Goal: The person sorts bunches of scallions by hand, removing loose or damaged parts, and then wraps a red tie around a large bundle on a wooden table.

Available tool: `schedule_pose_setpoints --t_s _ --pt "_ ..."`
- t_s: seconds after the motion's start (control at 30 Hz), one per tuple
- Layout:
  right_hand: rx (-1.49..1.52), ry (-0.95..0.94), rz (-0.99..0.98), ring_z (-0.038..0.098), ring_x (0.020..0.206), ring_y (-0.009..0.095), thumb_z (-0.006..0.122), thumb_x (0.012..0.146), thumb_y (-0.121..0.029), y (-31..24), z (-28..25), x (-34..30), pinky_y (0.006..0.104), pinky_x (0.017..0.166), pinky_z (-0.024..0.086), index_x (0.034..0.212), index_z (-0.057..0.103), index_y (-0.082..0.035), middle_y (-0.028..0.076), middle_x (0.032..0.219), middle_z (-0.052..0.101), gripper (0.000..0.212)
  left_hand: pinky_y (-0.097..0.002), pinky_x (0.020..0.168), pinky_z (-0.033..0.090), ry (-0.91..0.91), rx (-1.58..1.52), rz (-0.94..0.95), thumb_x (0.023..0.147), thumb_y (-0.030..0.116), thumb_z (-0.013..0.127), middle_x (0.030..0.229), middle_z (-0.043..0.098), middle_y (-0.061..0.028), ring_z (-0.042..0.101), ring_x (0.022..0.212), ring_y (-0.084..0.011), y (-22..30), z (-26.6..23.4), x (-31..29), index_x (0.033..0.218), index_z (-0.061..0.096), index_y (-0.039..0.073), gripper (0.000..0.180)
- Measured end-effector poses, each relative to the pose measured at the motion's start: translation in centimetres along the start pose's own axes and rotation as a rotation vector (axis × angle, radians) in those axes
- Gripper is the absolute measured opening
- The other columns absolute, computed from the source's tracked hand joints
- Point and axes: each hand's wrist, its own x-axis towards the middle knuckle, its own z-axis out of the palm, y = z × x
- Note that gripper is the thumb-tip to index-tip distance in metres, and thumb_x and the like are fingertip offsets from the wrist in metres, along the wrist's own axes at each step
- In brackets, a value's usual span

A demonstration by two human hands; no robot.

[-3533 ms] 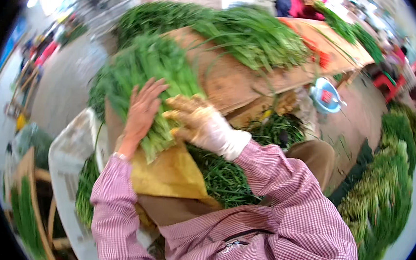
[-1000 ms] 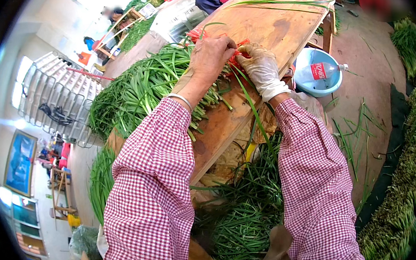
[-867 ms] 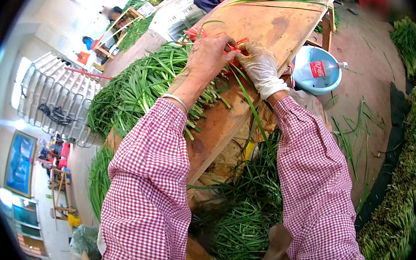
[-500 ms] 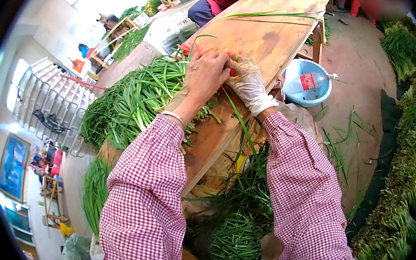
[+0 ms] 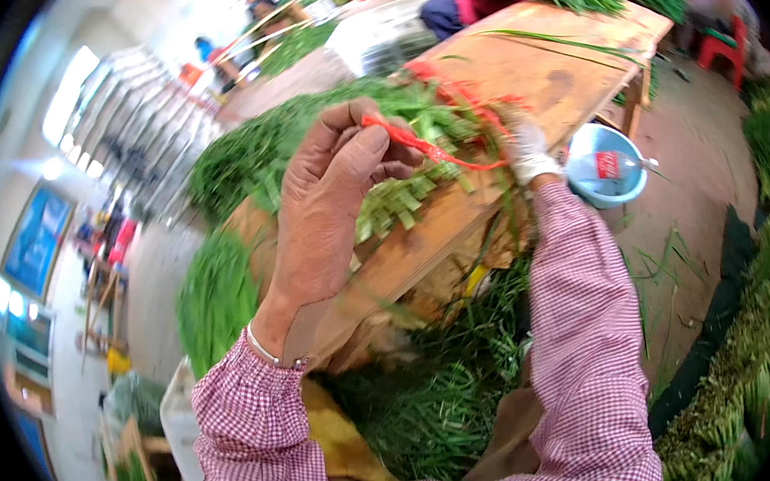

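My bare left hand (image 5: pixel 323 200) is raised over the near side of the table, its thumb and fingers pinching a thin red plastic tie (image 5: pixel 437 153). The tie sags from there across to my right hand (image 5: pixel 530 148), which wears a whitish glove at the table's right edge. The right fingers are blurred, so whether they grip the tie is unclear. More red ties (image 5: pixel 426 73) lie on the table behind. Between and beyond my hands is a heap of long green leafy stalks (image 5: pixel 257 160), with pale cut ends (image 5: pixel 391 206) toward me.
The wooden table (image 5: pixel 569 54) slants away to the far right. A light blue basin (image 5: pixel 612 195) holding a plastic bottle stands right of it. Loose greens (image 5: pixel 445 426) lie below the table edge; bundled greens (image 5: pixel 732 394) line the right side. Another person sits at the table's far end.
My left hand has drawn back toward me and up, away from my right hand, stretching out the red tie. The view has shifted, so the scene sits further right.
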Motion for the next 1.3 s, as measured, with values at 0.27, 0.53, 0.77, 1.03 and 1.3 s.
schedule_pose_setpoints --t_s 0.27,0.53,0.77,1.03,1.3 --pt "0.317 -0.148 0.208 0.053 0.109 0.019 0.057 0.091 -0.021 -10.7 -11.3 0.6 0.0323 0.096 0.041 0.120 0.058 -0.008 0.008 0.120 0.058 0.032 -0.0304 0.084 0.048 0.267 -0.013 -0.143 0.093 0.019 0.055 0.111 0.059 -0.0069 0.057 0.097 -0.0143 3.1 -5.7 -14.6 0.107 0.058 0.006 0.020" --pt "1.138 -1.055 0.766 0.056 0.068 0.007 0.060 0.091 -0.024 -38.2 -14.8 -9.1 0.0190 0.062 0.045 0.105 0.063 -0.002 0.005 0.086 0.065 0.027 -0.0264 0.093 0.041 0.280 0.019 -0.164 0.090 0.011 0.058 0.112 0.055 -0.0043 0.052 0.102 -0.0106 3.2 -6.6 -23.7 0.102 0.059 0.004 0.014" --pt "0.704 -1.131 0.717 0.044 0.055 0.002 0.061 0.088 -0.013 -43.4 -11.9 -17.0 0.0170 0.050 0.036 0.093 0.064 -0.004 -0.002 0.068 0.060 0.011 -0.0225 0.086 0.042 0.385 -0.091 -0.246 0.090 0.007 0.059 0.103 0.057 -0.0015 0.052 0.095 -0.0076 0.3 -8.7 -33.7 0.102 0.057 0.003 0.013" --pt "0.447 -0.807 0.054 0.061 0.068 0.021 0.073 0.074 -0.005 -44.5 -8.9 -23.6 0.0293 0.061 0.047 0.092 0.064 -0.008 0.006 0.084 0.065 0.020 -0.0190 0.078 0.046 0.578 -0.196 -0.395 0.089 0.009 0.061 0.094 0.058 0.0020 0.055 0.087 -0.0047 -2.5 -9.6 -38.7 0.103 0.057 0.002 0.016" --pt "0.322 -0.736 -0.125 0.061 0.071 0.023 0.073 0.072 -0.006 -45.7 -6.8 -23.4 0.0325 0.063 0.047 0.091 0.064 -0.010 0.004 0.087 0.066 0.022 -0.0189 0.080 0.045 0.634 -0.223 -0.355 0.089 0.010 0.061 0.096 0.057 0.0010 0.055 0.089 -0.0062 -3.2 -11.3 -39.0 0.105 0.056 0.002 0.018"
